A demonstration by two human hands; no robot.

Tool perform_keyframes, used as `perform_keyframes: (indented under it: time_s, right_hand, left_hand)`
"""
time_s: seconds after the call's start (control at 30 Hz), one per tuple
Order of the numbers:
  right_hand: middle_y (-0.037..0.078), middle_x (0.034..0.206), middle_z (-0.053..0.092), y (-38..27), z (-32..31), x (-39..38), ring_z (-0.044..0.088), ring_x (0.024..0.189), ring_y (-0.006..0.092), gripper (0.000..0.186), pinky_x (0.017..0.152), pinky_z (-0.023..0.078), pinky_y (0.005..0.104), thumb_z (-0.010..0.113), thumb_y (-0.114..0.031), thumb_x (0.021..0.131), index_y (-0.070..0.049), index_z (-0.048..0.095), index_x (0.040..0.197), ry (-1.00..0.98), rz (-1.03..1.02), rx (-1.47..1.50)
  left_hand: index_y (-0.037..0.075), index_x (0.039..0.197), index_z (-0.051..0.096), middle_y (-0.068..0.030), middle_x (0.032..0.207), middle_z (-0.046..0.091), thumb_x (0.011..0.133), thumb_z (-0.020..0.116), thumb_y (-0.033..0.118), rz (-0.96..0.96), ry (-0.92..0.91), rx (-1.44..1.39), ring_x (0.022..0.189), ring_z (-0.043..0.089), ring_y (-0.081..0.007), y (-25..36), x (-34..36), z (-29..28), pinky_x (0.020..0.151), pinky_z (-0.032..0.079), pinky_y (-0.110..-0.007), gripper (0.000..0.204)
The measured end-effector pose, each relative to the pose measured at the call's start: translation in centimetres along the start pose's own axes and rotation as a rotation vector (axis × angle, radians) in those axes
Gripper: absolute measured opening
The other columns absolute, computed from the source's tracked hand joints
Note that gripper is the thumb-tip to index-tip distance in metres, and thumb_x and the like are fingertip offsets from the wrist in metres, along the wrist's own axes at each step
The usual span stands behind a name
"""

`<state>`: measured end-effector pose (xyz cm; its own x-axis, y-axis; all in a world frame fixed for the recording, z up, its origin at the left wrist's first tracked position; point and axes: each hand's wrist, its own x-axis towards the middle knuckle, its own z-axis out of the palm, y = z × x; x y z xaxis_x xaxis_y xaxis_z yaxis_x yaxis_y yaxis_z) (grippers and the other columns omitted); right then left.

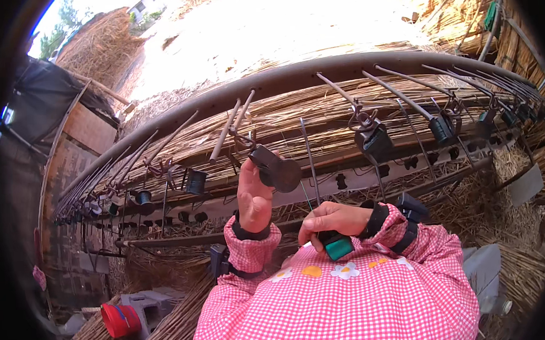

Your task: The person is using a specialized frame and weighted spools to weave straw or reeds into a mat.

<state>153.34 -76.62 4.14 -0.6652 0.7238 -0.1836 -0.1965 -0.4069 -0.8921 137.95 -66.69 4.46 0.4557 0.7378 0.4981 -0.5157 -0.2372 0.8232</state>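
Note:
My left hand is raised, its fingers closed on a dark block-shaped piece with a rounded end. Just above that piece hangs a metal hook on a rod. Lower and to the right, my right hand is closed around a spool of green thread in front of my chest. A thin green thread runs upward from this hand, past the dark piece. Part of the spool is hidden by my fingers.
A long curved bar with many rods spans the frame, hung with dark spools and metal clips. Behind it lies a layer of straw. A red bucket stands beside a grey concrete block at lower left; a plastic jug is at lower right.

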Motion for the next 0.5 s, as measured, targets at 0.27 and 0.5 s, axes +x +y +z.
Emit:
perform_keyframes:
  time_s: [0.27, 0.5]
  right_hand:
    - [0.011, 0.075, 0.059, -1.2, -4.9, -1.9, 0.059, 0.069, 0.0201, 0.043, 0.064, 0.049, 0.0301, 0.051, -0.015, 0.08, -0.003, 0.038, 0.119, -0.242, 0.063, 0.368]
    - [0.014, 0.121, 0.04, -1.3, -4.4, -0.5, 0.043, 0.11, 0.0249, 0.067, 0.094, 0.034, 0.0441, 0.053, -0.008, 0.069, -0.008, 0.024, 0.129, -0.319, 0.041, 0.614]
  left_hand:
    - [-0.002, 0.112, 0.039, -0.0149, 0.098, 0.051, 0.085, 0.039, 0.048, -0.115, 0.14, -0.804, 0.082, 0.052, -0.0242, 3.6, 3.4, 7.2, 0.063, 0.044, -0.029, 0.057]
    - [0.002, 0.103, 0.048, -0.0095, 0.08, 0.057, 0.083, 0.046, 0.046, -0.305, 0.346, -0.44, 0.057, 0.056, -0.0164, 6.0, -0.3, 6.2, 0.042, 0.043, -0.023, 0.049]
